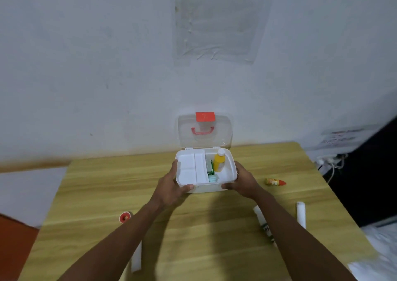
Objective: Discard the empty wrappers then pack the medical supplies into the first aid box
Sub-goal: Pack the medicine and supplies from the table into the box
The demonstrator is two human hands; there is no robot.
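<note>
We count one open first aid box [229,162], one yellow bottle [219,162] inside it, one small orange bottle [275,182], one tape roll [125,217], three white rolls [301,214] [261,218] [136,259] on one table [214,227], and two hands [169,186] [242,181].

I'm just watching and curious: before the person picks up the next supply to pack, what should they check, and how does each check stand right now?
1. First aid box lid open: ok, it stands upright against the wall.
2. Box steady: ok, left hand and right hand grip its two sides.
3. A hand free to pick things up: not ok, both are on the box.
4. Room inside: ok, the white tray on the left looks empty; the yellow bottle and green packet sit to its right.
5. Supplies left out: not ok, the small orange bottle, white rolls and red-cored tape roll lie on the wooden table.
6. Empty wrappers discarded: cannot tell.
</note>
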